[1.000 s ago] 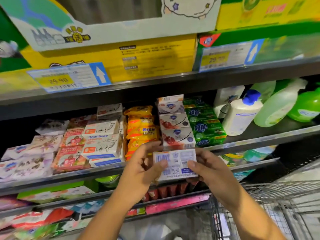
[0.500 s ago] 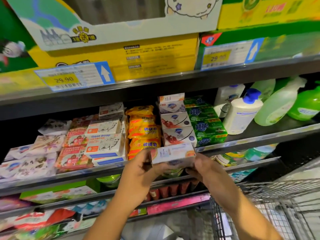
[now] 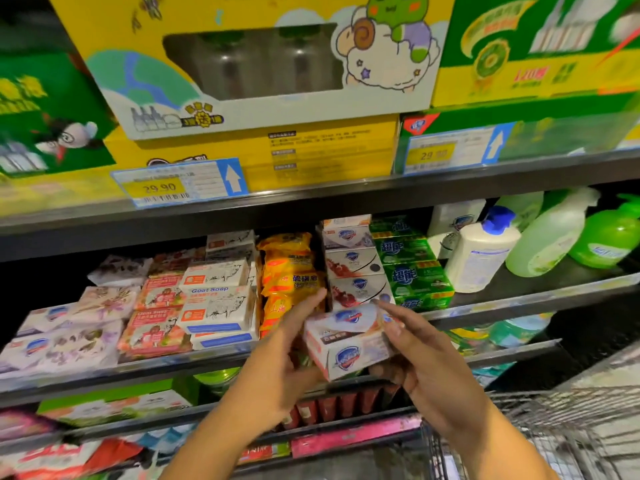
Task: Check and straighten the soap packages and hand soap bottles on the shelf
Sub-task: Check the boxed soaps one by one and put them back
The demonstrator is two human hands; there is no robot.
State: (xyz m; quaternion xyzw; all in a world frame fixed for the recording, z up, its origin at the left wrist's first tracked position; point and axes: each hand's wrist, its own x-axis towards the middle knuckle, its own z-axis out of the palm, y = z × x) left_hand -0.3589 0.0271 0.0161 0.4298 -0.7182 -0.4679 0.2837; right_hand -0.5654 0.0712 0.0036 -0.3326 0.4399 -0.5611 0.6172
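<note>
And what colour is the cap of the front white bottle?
The cap is blue; head view.

A yellow sheep-cartoon box (image 3: 259, 110) sits above a price tag (image 3: 162, 187), with a wire shopping cart (image 3: 571, 414) at lower right

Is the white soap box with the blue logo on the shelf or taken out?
Out. The soap box is tilted in front of the shelf, held between the left hand and right hand.
</note>
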